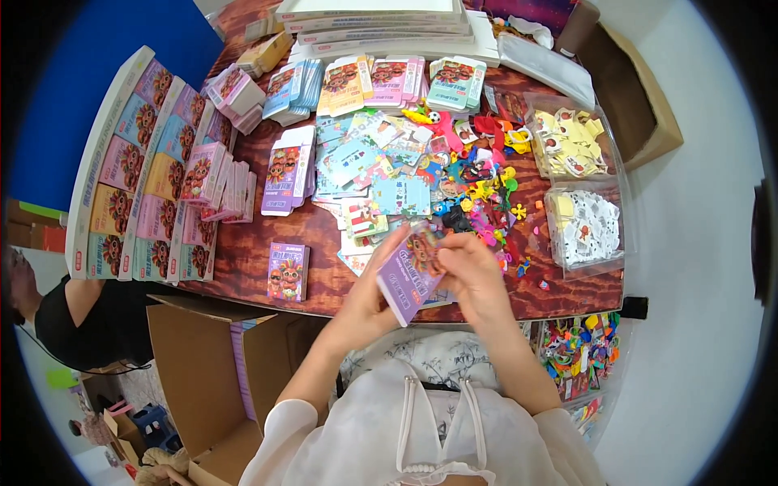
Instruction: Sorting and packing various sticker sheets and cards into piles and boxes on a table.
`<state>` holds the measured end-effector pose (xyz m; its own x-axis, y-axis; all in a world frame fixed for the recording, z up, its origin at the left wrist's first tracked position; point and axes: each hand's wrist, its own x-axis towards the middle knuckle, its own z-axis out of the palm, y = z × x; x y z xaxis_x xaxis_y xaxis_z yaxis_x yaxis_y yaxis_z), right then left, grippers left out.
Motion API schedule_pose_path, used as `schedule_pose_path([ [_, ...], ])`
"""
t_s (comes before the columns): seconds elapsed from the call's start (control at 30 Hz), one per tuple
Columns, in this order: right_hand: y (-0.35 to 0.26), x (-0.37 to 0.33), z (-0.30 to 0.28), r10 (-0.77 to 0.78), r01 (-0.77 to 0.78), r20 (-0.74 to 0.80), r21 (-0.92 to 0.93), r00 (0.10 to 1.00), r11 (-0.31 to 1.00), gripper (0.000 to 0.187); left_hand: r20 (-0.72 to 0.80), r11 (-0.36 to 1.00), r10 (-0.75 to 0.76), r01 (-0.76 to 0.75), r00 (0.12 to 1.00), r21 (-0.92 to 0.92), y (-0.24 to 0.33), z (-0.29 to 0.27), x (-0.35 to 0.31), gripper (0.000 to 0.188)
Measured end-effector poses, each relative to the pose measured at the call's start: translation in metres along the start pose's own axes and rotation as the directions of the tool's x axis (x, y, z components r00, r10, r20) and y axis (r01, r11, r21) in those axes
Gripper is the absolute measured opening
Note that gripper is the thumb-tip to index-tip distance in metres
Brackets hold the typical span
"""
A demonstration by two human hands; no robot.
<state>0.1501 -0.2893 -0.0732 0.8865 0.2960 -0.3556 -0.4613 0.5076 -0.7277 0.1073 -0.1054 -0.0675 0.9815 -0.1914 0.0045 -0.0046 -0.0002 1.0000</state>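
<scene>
A small purple box [411, 279] is tilted in front of me over the table's near edge. Its left side rests in my left hand [367, 296], fingers wrapped round it. My right hand [472, 279] is closed at the box's upper right end, thumb and fingers pinched together; whether a flap is between them I cannot tell. Another purple box [288, 271] lies flat on the table to the left. Beyond my hands spreads a loose pile of printed cards [356, 162], with a heap of small colourful plastic toys [482, 178] to its right.
Flattened cartons [286, 170] and stacks of coloured boxes [344, 81] line the back and left. Display trays [138, 174] of boxes stand at left. Clear trays hold yellow pieces [571, 142] and speckled pieces [583, 227]. A cardboard box [198, 364] stands below the left edge.
</scene>
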Motion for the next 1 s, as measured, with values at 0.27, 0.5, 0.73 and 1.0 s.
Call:
schedule_pose_path([
  [0.27, -0.016, 0.068, 0.026, -0.321, 0.545, 0.510, -0.838, 0.798, 0.021, 0.036, -0.351, 1.000, 0.012, -0.016, 0.936, -0.007, 0.008, -0.010, -0.005, 0.082],
  [0.5, -0.029, 0.091, 0.042, -0.131, 0.461, 0.520, -0.828, 0.844, -0.318, 0.044, -0.408, 0.991, -0.072, 0.111, 0.910, 0.071, 0.009, -0.020, -0.016, 0.082],
  [0.73, -0.051, 0.091, 0.002, -0.477, 0.532, 0.552, -0.825, 0.684, -0.190, 0.017, -0.359, 0.974, -0.152, 0.202, 0.921, 0.105, 0.006, -0.022, -0.012, 0.084],
  [1.0, -0.055, 0.054, -0.036, -0.313, 0.252, -0.115, -0.371, 0.943, 0.894, 0.006, -0.293, 0.900, -0.056, 0.175, 0.954, 0.399, 0.008, -0.012, -0.006, 0.078],
])
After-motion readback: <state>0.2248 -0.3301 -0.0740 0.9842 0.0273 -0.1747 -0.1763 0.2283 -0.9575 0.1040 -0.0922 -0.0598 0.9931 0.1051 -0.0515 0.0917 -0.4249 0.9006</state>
